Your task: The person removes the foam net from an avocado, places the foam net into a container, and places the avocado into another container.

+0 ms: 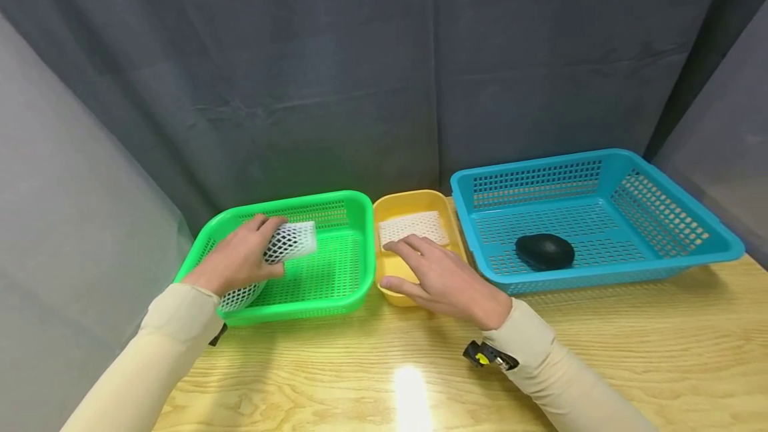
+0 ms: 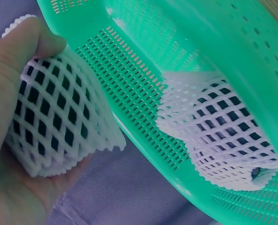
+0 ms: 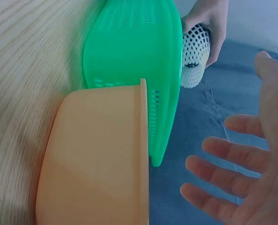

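My left hand [image 1: 243,255] grips a dark avocado in a white foam net [image 1: 291,242], held above the green basket [image 1: 336,299]. In the left wrist view, the fingers and thumb curl round the netted avocado [image 2: 54,108], and the net reaches past the fruit at one end. A second netted fruit [image 2: 232,126] lies in the green basket, partly under my left wrist in the head view. Over the yellow bin [image 1: 414,200], my right hand [image 1: 447,282] has its fingers spread and holds nothing. A flat white foam net [image 1: 414,229] lies in that bin.
A bare dark avocado [image 1: 545,251] sits in the large blue basket [image 1: 600,272] at the right. The green basket, yellow bin and blue basket stand side by side on a wooden table [image 1: 336,379]. A dark curtain [image 1: 336,72] hangs behind them.
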### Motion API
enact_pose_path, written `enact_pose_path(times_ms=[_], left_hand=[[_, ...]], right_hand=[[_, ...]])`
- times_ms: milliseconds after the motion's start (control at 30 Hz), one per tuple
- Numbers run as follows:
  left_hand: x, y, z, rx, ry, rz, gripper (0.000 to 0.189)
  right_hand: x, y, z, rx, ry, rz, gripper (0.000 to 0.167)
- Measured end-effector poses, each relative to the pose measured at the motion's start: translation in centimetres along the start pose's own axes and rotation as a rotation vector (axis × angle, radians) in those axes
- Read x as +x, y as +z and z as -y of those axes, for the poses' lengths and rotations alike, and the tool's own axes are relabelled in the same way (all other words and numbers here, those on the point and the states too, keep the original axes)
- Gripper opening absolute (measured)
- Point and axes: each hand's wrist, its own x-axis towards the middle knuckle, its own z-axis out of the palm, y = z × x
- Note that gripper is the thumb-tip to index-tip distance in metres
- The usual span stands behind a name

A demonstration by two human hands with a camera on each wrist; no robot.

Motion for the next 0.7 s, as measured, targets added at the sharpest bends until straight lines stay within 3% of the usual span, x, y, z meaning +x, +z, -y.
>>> enact_pose_path(times_ms=[233,700], left_hand=[[0.0,-0.3,-0.5,0.026,-0.019,-0.046,0.078],[0.6,-0.9,-2.2,0.018,0.025,-0.100,0.074]], right_hand=[[-0.5,-0.6,-0.5,-0.010,0.034,-0.010,0.060],[-1.3,-1.0,-1.3,-0.038,0.015,-0.038,0.058]])
